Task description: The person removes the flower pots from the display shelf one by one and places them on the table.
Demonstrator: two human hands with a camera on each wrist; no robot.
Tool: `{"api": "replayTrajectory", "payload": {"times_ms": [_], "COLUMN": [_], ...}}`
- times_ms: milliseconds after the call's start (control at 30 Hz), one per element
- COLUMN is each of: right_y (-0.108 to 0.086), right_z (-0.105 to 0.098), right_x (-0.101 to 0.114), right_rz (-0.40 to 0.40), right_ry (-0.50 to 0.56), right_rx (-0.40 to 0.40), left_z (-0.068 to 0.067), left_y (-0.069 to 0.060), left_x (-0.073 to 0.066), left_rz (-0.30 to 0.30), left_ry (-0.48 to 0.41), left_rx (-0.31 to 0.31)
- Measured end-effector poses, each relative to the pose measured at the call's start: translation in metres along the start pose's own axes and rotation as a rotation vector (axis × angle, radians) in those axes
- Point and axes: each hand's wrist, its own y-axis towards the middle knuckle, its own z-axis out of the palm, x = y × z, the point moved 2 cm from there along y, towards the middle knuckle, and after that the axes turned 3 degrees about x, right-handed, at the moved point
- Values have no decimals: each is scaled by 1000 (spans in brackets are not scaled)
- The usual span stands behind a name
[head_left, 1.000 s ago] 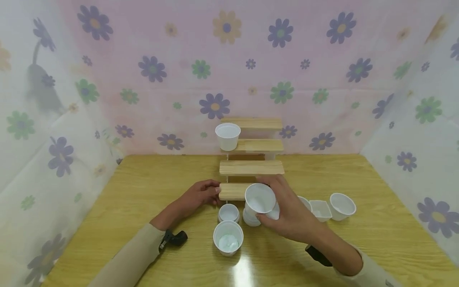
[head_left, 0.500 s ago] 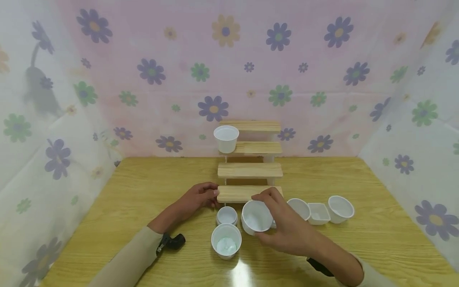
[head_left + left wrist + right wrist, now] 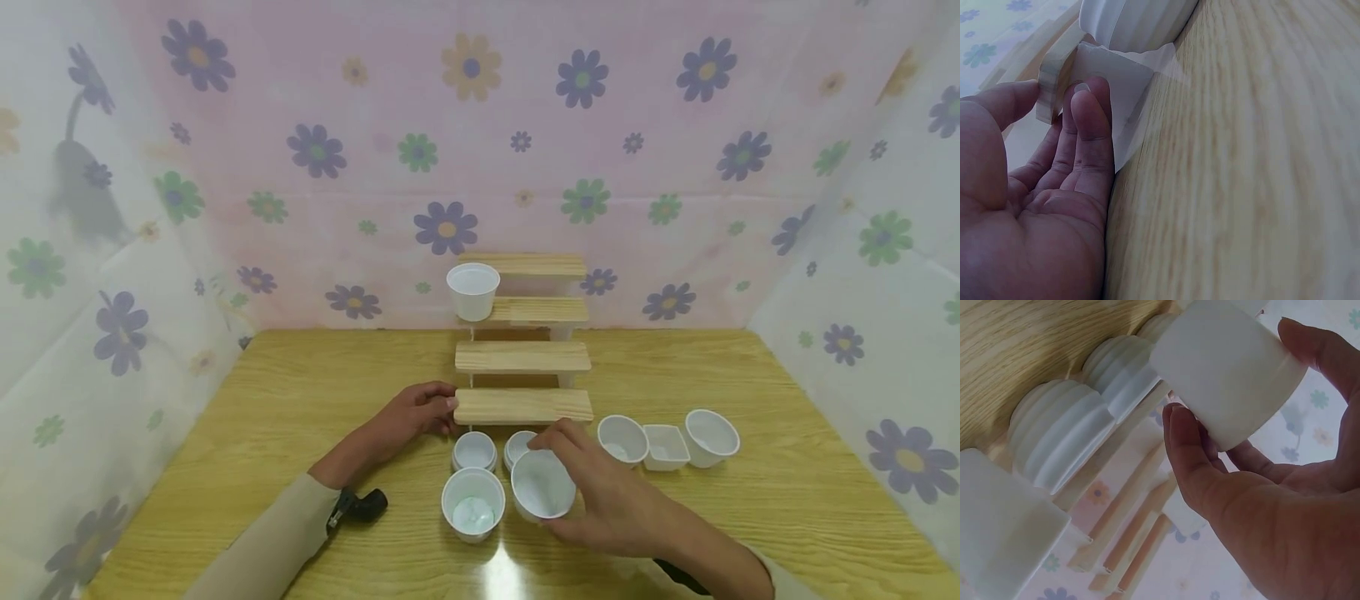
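My right hand point(image 3: 607, 504) holds a white plastic cup point(image 3: 542, 485) by the rim, thumb and fingers on opposite sides. In the right wrist view that cup point(image 3: 1229, 369) is tilted, its smooth side facing the camera. At the left end of a tiered wooden shelf stand point(image 3: 522, 406), my left hand point(image 3: 408, 422) pinches the lowest board; the left wrist view has the thumb on the board's end point(image 3: 1054, 78) and fingers beneath it. Beside the held cup stands another white cup point(image 3: 472, 504). Two ribbed white pots point(image 3: 474, 451) sit before the stand, the right one partly covered.
A white cup point(image 3: 473, 293) stands on an upper board at the left. Right of the stand are a round pot point(image 3: 622, 439), a square pot point(image 3: 666, 447) and another round pot point(image 3: 711, 437) on the wooden table point(image 3: 300, 367). Flowered cloth point(image 3: 360, 167) hangs behind.
My right hand has brought the cup down and toward me, from over the right ribbed pot to just in front of it. The left hand stays at the board's end.
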Motion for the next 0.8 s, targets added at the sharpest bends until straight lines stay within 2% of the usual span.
{"api": "replayTrajectory", "payload": {"times_ms": [167,333,533,800], "right_y": [2,1,-1,0], "right_z": [0,1,8,15], "right_x": [-2,-3,-3,-4], "right_rz": [-29,-16,11,-23], "right_ry": [-56,-22,-22,-56], "right_rx": [14,55,102,88], "left_z": [-1,-1,0,0], "left_y": [5,9,6,1], "left_x": [-2,0,4,0], "left_rz": [16,23,13,9], "left_ry": [2,-2,-3,-9], "left_rx": [-4,1,11,7]}}
